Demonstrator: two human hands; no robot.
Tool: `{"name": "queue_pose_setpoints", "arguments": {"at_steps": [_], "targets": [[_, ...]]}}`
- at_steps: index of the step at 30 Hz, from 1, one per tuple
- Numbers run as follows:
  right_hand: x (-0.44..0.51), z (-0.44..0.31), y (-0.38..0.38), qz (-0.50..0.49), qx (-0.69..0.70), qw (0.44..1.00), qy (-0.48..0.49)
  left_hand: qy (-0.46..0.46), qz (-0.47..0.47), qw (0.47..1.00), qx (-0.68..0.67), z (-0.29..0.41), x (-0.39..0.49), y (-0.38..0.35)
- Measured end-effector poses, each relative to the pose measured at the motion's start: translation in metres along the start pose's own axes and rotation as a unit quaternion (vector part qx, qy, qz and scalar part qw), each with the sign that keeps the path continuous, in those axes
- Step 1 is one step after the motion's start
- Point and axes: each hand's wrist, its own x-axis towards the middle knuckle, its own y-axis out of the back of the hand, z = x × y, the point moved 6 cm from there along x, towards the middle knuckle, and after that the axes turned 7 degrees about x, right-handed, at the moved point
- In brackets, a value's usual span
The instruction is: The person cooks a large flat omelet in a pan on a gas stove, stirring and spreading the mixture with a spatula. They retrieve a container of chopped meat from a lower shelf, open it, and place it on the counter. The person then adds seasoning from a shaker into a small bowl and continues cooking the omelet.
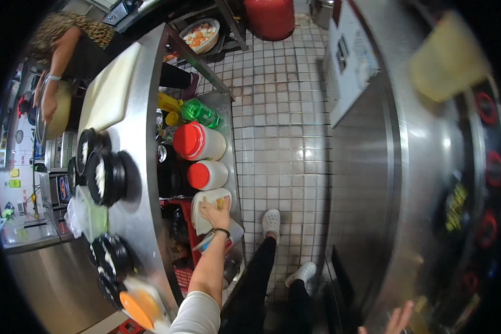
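On the lower shelf of the steel counter, my left hand point(216, 213) grips a whitish plastic container point(200, 223), its fingers over the top. Just below the wrist lies a clear plastic package point(235, 231) with blue and red on it, partly hidden by my forearm. Beyond the hand stand two white jars with red lids, a smaller jar point(218, 175) and a larger jar point(213, 144). Only some fingers of my right hand point(398, 319) show at the bottom right edge, apart and with nothing visible in them, near the right steel counter.
Black bowls point(104, 177) with white food stand on the left counter point(140, 225) by a white cutting board point(110, 87). Another person's hand point(49, 106) holds a large bowl point(60, 108). A blurred yellowish container point(446, 58) is above the right counter point(417, 137). A red gas cylinder point(270, 18) stands ahead.
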Motion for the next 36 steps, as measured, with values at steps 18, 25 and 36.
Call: {"name": "queue_pose_setpoints", "arguments": {"at_steps": [18, 25, 36], "targets": [[0.109, -0.017, -0.039, 0.153, -0.142, 0.978, 0.019, 0.071, -0.206, 0.919, -0.33, 0.024, 0.097, -0.064], [0.081, 0.002, -0.032, 0.171, -0.157, 0.972, -0.038, 0.194, -0.51, 0.505, -0.669, 0.134, -0.019, 0.059], [-0.04, -0.038, 0.024, 0.236, 0.625, 0.743, -0.05, -0.518, -0.461, 0.675, -0.252, 0.268, -0.144, 0.402]]}}
